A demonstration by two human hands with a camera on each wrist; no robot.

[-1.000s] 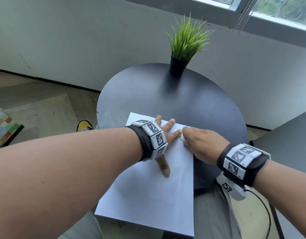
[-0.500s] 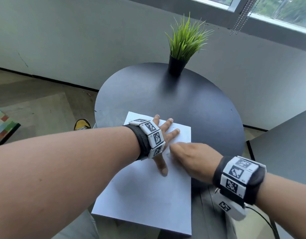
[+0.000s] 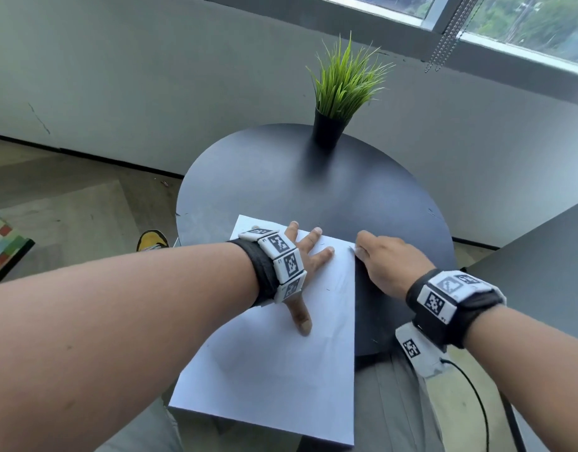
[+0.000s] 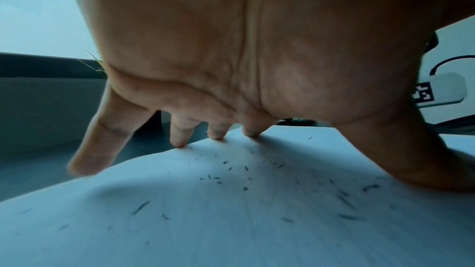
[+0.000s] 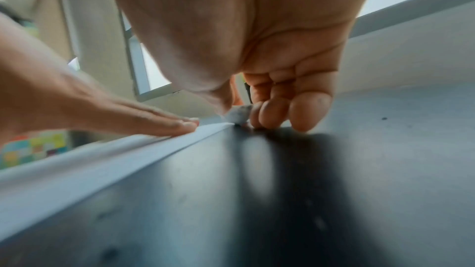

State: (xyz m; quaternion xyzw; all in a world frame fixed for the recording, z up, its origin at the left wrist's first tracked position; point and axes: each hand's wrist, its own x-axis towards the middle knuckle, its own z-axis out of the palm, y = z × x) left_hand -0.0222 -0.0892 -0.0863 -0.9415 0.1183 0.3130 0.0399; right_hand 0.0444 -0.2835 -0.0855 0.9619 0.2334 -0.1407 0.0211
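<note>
I am pressing my left hand (image 3: 309, 257) flat on a white rectangular sheet of paper (image 3: 281, 370), with the fingers (image 3: 313, 234) spread wide and straight and the thumb pointing back toward me. In the left wrist view the fingertips are bearing down near the sheet's far edge, and the palm is arching above the paper rather than lying on it. The sheet is lying on the near part of a round dark grey table (image 3: 281, 184), and its near end is hanging past the table's rim over my lap. My right hand (image 3: 388, 264) is curling down just beside the sheet's far right corner, and its thumb and fingers are pinching a small whitish crumbly lump (image 5: 237, 116). The lump's lower end is meeting the surface right at that corner; I cannot tell whether it is touching the paper or the table. Short dark specks (image 4: 226, 170) are lying scattered over the sheet under my left palm. A green grass-like plant (image 3: 344, 83) in a black tapered pot (image 3: 326, 132) is standing upright at the far edge of the table, well apart from both hands. I am wearing black bands with white marker tiles (image 3: 282, 256) on both wrists.
</note>
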